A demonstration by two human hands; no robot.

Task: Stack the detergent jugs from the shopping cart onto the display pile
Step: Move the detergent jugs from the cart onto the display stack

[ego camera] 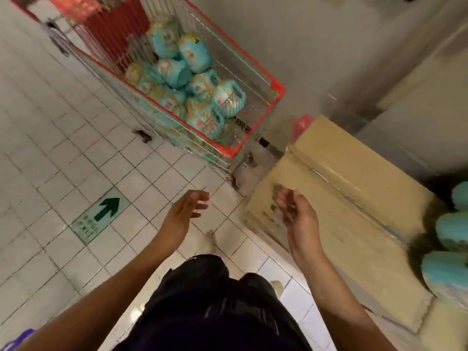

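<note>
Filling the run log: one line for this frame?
left hand: open, empty | right hand: open, empty | detergent jugs: in shopping cart | display pile: frame right edge

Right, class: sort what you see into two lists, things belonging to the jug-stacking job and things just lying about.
Job: detergent jugs, shopping cart, display pile, left hand, right hand (both empty).
Lying about: cardboard box, green arrow sticker on the floor.

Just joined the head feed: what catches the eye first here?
A heap of turquoise plastic detergent jugs fills the red-rimmed wire shopping cart at top centre. Below, the left hand and right hand reach forward empty, the right near a tan cardboard box. More turquoise jugs, blurred, sit at the right edge.
</note>
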